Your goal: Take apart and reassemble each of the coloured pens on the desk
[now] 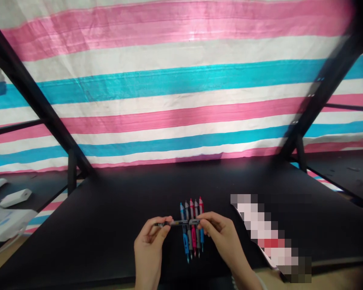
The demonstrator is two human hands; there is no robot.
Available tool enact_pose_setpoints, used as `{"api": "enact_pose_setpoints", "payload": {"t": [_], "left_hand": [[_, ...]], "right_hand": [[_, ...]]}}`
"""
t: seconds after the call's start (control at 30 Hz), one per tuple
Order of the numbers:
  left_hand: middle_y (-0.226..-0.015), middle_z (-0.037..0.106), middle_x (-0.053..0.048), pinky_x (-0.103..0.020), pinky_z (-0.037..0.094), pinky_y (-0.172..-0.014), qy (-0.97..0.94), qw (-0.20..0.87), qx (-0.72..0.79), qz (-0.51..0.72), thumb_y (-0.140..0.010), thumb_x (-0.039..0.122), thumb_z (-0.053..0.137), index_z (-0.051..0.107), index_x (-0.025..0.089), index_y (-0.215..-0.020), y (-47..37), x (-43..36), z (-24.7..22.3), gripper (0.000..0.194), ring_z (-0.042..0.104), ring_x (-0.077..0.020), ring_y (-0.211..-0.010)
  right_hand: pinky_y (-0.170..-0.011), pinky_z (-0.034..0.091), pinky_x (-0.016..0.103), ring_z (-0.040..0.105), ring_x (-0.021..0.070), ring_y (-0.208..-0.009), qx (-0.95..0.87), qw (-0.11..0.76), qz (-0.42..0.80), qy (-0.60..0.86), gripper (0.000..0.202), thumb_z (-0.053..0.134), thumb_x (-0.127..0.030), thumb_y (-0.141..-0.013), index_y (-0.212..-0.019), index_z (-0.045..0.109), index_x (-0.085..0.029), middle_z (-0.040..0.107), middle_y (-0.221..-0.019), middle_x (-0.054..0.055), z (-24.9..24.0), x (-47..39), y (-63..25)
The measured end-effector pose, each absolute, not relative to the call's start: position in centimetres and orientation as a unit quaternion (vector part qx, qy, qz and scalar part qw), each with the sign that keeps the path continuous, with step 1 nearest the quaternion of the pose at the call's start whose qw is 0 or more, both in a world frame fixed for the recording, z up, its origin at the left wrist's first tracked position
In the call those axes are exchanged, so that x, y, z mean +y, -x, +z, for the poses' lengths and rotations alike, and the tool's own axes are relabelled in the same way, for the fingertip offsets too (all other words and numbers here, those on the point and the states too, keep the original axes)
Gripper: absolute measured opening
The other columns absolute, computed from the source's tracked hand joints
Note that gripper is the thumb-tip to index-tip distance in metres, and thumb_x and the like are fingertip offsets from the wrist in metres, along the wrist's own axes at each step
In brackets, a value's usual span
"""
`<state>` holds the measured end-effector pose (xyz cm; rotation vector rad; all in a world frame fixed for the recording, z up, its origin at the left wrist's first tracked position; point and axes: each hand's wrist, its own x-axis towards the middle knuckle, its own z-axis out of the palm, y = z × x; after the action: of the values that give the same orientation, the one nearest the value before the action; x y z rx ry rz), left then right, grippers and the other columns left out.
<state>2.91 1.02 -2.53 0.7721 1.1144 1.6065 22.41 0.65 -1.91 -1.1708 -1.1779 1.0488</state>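
Note:
My left hand (153,237) pinches one end of a dark pen (180,222), which is level and seems to have a clear barrel. At its other end, the thumb and fingers of my right hand (220,233) grip the grey part. Beneath this pen several more pens lie side by side on the black table, pointing away from me. Among them are a blue pen (186,245), a pink one (194,238) and a grey one (199,244). The held pen and my right fingers cover parts of the row.
The black table (124,193) carries a pale, pixelated long item (266,233) at the right, close to the front edge. Black frame bars (42,100) slope on both sides. White items (10,221) sit on another table at left. Striped sheeting (181,80) hangs behind.

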Motion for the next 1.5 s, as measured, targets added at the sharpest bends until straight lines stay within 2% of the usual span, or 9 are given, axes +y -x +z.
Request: {"api": "enact_pose_setpoints", "payload": {"t": [0.27, 0.47, 0.63, 0.8, 0.9, 1.03, 1.17, 1.3, 1.5], "left_hand": [[-0.081, 0.08, -0.005, -0.022, 0.06, -0.074, -0.28, 0.471, 0.463, 0.697, -0.059, 0.029, 0.092, 0.072, 0.019, -0.08, -3.1, 0.4, -2.4, 0.031, 0.076, -0.0187, -0.08], [-0.084, 0.081, -0.005, -0.02, 0.059, -0.077, -0.287, 0.483, 0.471, 0.68, -0.06, 0.032, 0.093, 0.073, 0.019, -0.083, -2.8, 0.4, -2.4, 0.033, 0.076, -0.0175, -0.082], [-0.084, 0.081, -0.006, -0.019, 0.058, -0.078, -0.282, 0.482, 0.479, 0.678, -0.059, 0.035, 0.093, 0.072, 0.019, -0.082, -2.8, 0.4, -2.5, 0.035, 0.076, -0.0176, -0.084], [-0.084, 0.081, -0.006, -0.021, 0.059, -0.078, -0.277, 0.486, 0.479, 0.676, -0.057, 0.037, 0.094, 0.072, 0.018, -0.081, -2.9, 0.3, -2.1, 0.037, 0.076, -0.0183, -0.083], [-0.083, 0.08, -0.007, -0.022, 0.06, -0.077, -0.27, 0.487, 0.483, 0.675, -0.055, 0.038, 0.094, 0.071, 0.018, -0.08, -2.9, 0.2, -1.9, 0.039, 0.076, -0.0192, -0.082], [-0.084, 0.08, -0.008, -0.023, 0.06, -0.076, -0.27, 0.488, 0.482, 0.676, -0.055, 0.037, 0.094, 0.072, 0.017, -0.082, -2.9, 0.3, -1.8, 0.04, 0.076, -0.0194, -0.08], [-0.083, 0.08, -0.007, -0.024, 0.061, -0.075, -0.27, 0.485, 0.476, 0.682, -0.056, 0.035, 0.094, 0.072, 0.018, -0.08, -2.9, 0.3, -1.9, 0.037, 0.076, -0.0192, -0.08], [-0.084, 0.08, -0.006, -0.024, 0.061, -0.075, -0.275, 0.483, 0.473, 0.684, -0.058, 0.035, 0.094, 0.072, 0.018, -0.082, -2.8, 0.3, -2.0, 0.037, 0.076, -0.0193, -0.082], [-0.086, 0.079, -0.006, -0.023, 0.061, -0.071, -0.271, 0.489, 0.468, 0.685, -0.057, 0.036, 0.095, 0.073, 0.018, -0.083, -2.8, 0.3, -2.0, 0.038, 0.075, -0.0179, -0.078]], "right_hand": [[-0.076, 0.057, 0.03, 0.072, 0.0236, -0.086, -0.466, 0.619, 0.416, 0.475, 0.019, 0.077, -0.035, -0.081, -0.096, 0.079, -0.023, 0.078, -0.094, 0.008, -2.0, -0.1, -21.3], [-0.046, 0.039, 0.022, 0.05, 0.0108, -0.047, -0.456, 0.584, 0.459, 0.49, 0.04, 0.065, -0.052, -0.091, -0.07, 0.068, -0.018, 0.063, -0.058, 0.001, -2.4, 0.4, -21.4], [-0.052, 0.043, 0.023, 0.056, 0.0143, -0.061, -0.452, 0.605, 0.432, 0.493, 0.032, 0.072, -0.049, -0.086, -0.097, 0.072, -0.018, 0.069, -0.076, 0.004, -2.7, 0.4, -21.2], [-0.047, 0.037, 0.022, 0.047, 0.0106, -0.051, -0.455, 0.583, 0.449, 0.501, 0.035, 0.068, -0.052, -0.088, -0.08, 0.069, -0.017, 0.064, -0.065, 0.002, -2.7, 0.2, -21.2], [-0.049, 0.04, 0.022, 0.051, 0.012, -0.055, -0.445, 0.594, 0.45, 0.496, 0.035, 0.071, -0.053, -0.086, -0.094, 0.072, -0.018, 0.065, -0.071, 0.002, -2.6, 0.2, -21.3], [-0.046, 0.036, 0.022, 0.045, 0.0105, -0.049, -0.447, 0.584, 0.451, 0.506, 0.041, 0.066, -0.056, -0.089, -0.073, 0.066, -0.017, 0.059, -0.061, 0.0, -2.2, 0.1, -21.2], [-0.05, 0.041, 0.023, 0.051, 0.0128, -0.055, -0.45, 0.59, 0.446, 0.501, 0.036, 0.069, -0.054, -0.087, -0.088, 0.071, -0.018, 0.061, -0.068, 0.001, -2.1, -0.1, -21.2], [-0.048, 0.04, 0.022, 0.049, 0.0117, -0.052, -0.46, 0.58, 0.439, 0.509, 0.038, 0.067, -0.053, -0.089, -0.073, 0.067, -0.018, 0.061, -0.064, 0.001, -2.1, -0.1, -21.1], [-0.048, 0.043, 0.022, 0.054, 0.0134, -0.053, -0.445, 0.589, 0.454, 0.499, 0.036, 0.069, -0.053, -0.088, -0.087, 0.072, -0.018, 0.065, -0.065, 0.002, -2.0, -0.2, -20.9]]}}
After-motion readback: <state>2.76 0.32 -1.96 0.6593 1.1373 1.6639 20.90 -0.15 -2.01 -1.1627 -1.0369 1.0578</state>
